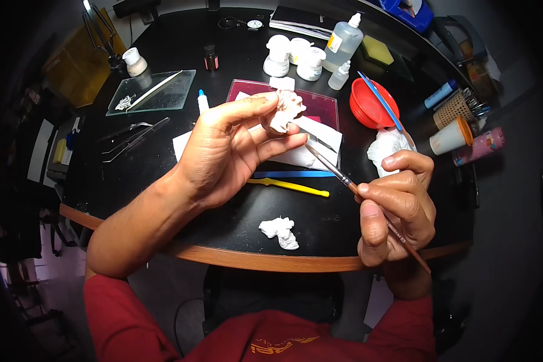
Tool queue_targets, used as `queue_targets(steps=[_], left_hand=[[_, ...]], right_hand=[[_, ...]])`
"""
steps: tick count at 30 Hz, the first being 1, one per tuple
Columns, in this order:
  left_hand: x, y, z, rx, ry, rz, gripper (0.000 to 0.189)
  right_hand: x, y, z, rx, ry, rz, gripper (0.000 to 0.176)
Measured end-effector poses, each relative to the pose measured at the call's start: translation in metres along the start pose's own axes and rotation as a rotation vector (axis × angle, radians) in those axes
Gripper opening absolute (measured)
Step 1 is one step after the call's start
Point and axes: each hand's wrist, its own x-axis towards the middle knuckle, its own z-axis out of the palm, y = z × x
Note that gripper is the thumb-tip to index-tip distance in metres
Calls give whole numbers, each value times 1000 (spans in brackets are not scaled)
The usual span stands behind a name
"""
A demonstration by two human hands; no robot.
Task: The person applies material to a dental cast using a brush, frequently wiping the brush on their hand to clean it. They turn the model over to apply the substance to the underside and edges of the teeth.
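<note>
My left hand (pixel 214 136) is raised over the desk, thumb and fingers closed round a small, lumpy off-white dental cast (pixel 288 108). Between the fingers of my right hand (pixel 404 199) is a thin paintbrush (pixel 335 169) with a brown handle and a metal ferrule. Its tip points up and left, near the left fingertips and just below the cast. Beneath the left hand lie a white paper towel (pixel 326 136) and a dark red tray (pixel 241 87). A yellow plastic tool (pixel 295 187) and a blue strip (pixel 301 174) lie just under them.
A crumpled tissue (pixel 279 233) lies near the front edge. Left are a glass slab (pixel 175 90) with a spatula, and tweezers (pixel 136 142). White jars (pixel 276 60) and a clear bottle (pixel 344 43) stand behind. At right are a red bowl (pixel 363 108) and a white cup (pixel 446 142).
</note>
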Motion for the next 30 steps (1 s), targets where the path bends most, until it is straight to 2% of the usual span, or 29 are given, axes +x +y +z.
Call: queue_targets(steps=[21, 27, 30], left_hand=[[-1, 2, 3, 29, -45, -18, 41], [0, 1, 1, 48, -24, -2, 41], [0, 1, -1, 53, -34, -1, 41]], right_hand=[[1, 4, 5, -31, -12, -36, 16], [-1, -2, -2, 31, -24, 28, 15], [2, -5, -2, -62, -3, 13, 15]])
